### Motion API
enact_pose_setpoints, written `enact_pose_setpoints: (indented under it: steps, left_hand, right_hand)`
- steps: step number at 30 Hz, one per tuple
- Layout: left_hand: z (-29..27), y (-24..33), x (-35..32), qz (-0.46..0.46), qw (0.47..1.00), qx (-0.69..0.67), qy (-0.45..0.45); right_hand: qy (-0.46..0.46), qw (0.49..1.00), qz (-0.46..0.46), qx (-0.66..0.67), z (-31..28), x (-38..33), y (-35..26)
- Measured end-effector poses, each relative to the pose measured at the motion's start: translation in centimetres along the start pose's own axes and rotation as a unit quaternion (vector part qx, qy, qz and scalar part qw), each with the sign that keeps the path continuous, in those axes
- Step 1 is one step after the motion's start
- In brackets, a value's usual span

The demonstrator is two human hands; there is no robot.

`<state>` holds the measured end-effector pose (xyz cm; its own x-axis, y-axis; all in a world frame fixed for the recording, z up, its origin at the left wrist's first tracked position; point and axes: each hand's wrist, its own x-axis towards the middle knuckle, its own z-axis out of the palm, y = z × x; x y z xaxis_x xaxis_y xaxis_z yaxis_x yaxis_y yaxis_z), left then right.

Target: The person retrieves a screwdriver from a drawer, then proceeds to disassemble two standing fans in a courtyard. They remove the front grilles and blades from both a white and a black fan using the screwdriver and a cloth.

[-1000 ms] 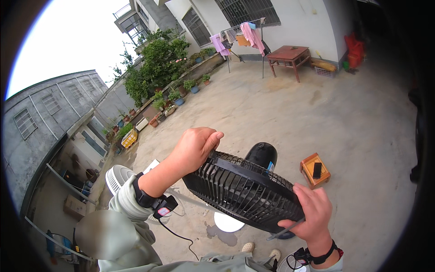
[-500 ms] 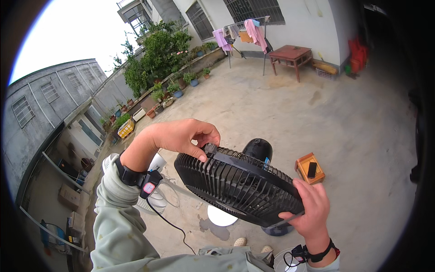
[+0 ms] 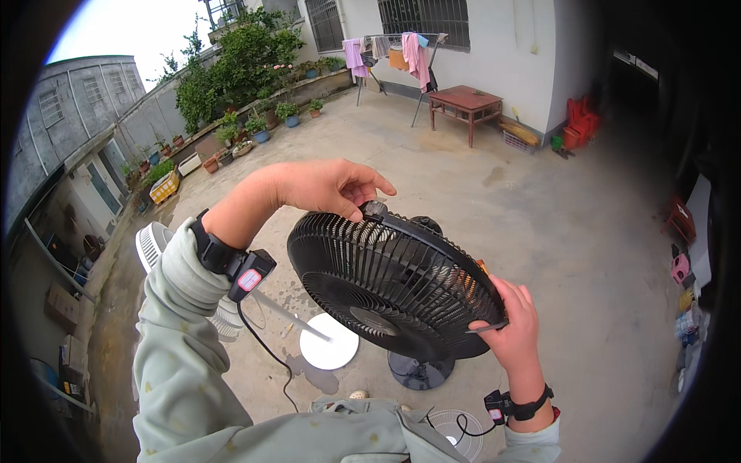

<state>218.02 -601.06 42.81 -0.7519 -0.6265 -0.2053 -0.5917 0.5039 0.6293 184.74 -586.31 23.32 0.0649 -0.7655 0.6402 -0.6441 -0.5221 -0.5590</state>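
Note:
A black fan (image 3: 370,285) on a round dark base (image 3: 421,370) stands before me, its round wire cage tilted. My left hand (image 3: 332,189) is over the top of the rim, thumb by a small grey clip (image 3: 375,208), with the fingers apart and the index finger stretched out. On the right edge of the cage, my right hand (image 3: 513,328) grips the rim, and a thin grey strip (image 3: 488,327) sticks out by its thumb. Both wrists wear black straps with small devices; a black cable hangs from the left one.
A white fan stand (image 3: 328,343) rises from a round base at left, near a white fan head (image 3: 153,243). A white fan grille (image 3: 455,436) lies by my feet. Farther off are a red table (image 3: 465,100), a laundry rack (image 3: 394,58) and potted plants (image 3: 258,127).
The view has shifted and the cage now faces me more. My left hand's fingers have lifted and opened away from the clip; my right hand keeps its grip on the rim.

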Motion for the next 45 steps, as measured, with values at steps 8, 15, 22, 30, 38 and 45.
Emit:
enact_pose_setpoints:
  steps: [8, 15, 22, 30, 38, 45]
  left_hand:
    - [2.3, -5.4, -5.8, 0.009, 0.981, 0.106, 0.161]
    - [9.3, -12.6, -9.0, 0.000, 0.937, -0.078, 0.342]
    - [12.7, -16.2, -9.2, 0.058, 0.878, -0.134, 0.455]
    - [14.3, -13.5, -8.9, 0.035, 0.872, -0.084, 0.482]
    - [15.8, -13.5, -10.1, 0.173, 0.863, -0.104, 0.463]
    - [17.2, -15.1, -10.7, 0.225, 0.859, -0.148, 0.436]
  right_hand:
    - [-0.018, 0.997, 0.067, -0.021, -0.6, -0.2, -0.4]
    - [0.000, 0.994, 0.112, -0.013, -0.5, -0.1, 1.0]
    - [0.003, 0.989, 0.141, -0.047, -0.2, -0.7, 1.9]
    - [0.109, 0.944, 0.308, -0.034, 0.5, -1.2, 4.6]
    - [0.157, 0.907, 0.390, 0.017, 1.3, -0.8, 2.7]
    - [0.128, 0.922, 0.366, 0.005, 2.2, 0.9, 3.2]
